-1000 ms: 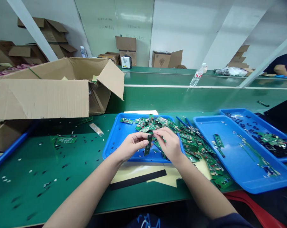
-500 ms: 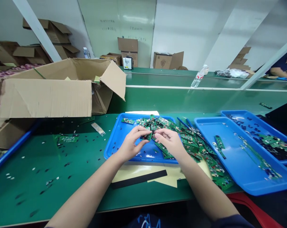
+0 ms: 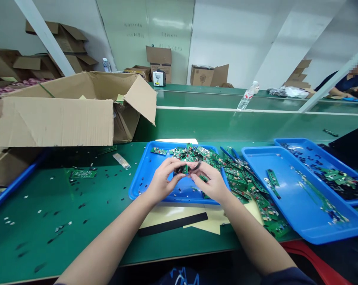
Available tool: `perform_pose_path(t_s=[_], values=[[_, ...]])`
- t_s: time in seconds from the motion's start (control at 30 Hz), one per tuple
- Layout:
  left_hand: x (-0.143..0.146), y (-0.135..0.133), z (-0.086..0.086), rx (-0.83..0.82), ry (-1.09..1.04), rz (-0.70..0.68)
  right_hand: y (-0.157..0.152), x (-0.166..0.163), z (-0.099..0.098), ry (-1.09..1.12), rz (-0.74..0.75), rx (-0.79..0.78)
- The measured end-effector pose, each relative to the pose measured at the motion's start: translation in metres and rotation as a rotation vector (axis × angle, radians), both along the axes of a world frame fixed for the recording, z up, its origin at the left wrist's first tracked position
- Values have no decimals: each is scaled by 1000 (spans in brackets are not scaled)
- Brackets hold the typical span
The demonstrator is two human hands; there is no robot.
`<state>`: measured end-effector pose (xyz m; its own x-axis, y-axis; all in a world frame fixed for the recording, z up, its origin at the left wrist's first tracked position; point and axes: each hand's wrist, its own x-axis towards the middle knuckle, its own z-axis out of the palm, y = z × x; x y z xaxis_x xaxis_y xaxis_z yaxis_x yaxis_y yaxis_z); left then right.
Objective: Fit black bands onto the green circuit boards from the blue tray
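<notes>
We find the left hand [image 3: 161, 180] grasping a circuit board [image 3: 183, 170] over the blue tray [image 3: 154, 167], the right hand [image 3: 212, 180] pinching a blurred dark piece [image 3: 197, 166]. We judge this board unfinished, the heaped boards [image 3: 237, 182] left; completed ones we cannot distinguish.

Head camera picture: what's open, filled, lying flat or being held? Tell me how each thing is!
Left hand: pinching a circuit board
Right hand: beside that board, grip unclear
Big cardboard box: open, flaps spread
Blue tray under the hands: partly filled with green boards
Black strip: lying flat on paper
Water bottle: cap end up
Blue handles: spread apart
</notes>
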<state>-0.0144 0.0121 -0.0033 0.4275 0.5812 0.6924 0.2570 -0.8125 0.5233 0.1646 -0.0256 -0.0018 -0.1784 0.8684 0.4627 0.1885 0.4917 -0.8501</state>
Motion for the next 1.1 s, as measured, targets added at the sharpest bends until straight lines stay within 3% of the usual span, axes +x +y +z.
perform_pose_path(t_s=[0.17, 0.27, 0.33, 0.4, 0.47, 0.53, 0.6, 0.8, 1.1], values=[[-4, 0, 2, 225, -29, 121, 5, -3, -6, 306, 92, -314], [-5, 0, 2, 358, 26, 99, 8, -8, -9, 431, 146, -549], [-5, -1, 1, 435, 58, 79, 7, -11, -11, 496, 184, -614], [-5, -2, 0, 505, 87, 82, 4, -13, -10, 565, 120, -543], [-6, -3, -1, 559, 104, 105, 1, -13, -9, 604, -28, -367], [-6, -4, -1, 593, 105, 129, 0, -11, -7, 579, -158, -208], [-6, -5, -1, 621, 92, 138, 0, -9, -5, 523, -189, -161], [-8, -4, 0, 648, 140, 128, 5, -9, -7, 437, 140, -418], [-11, 0, -2, 621, 141, 169, 4, -9, -7, 409, 267, -503]])
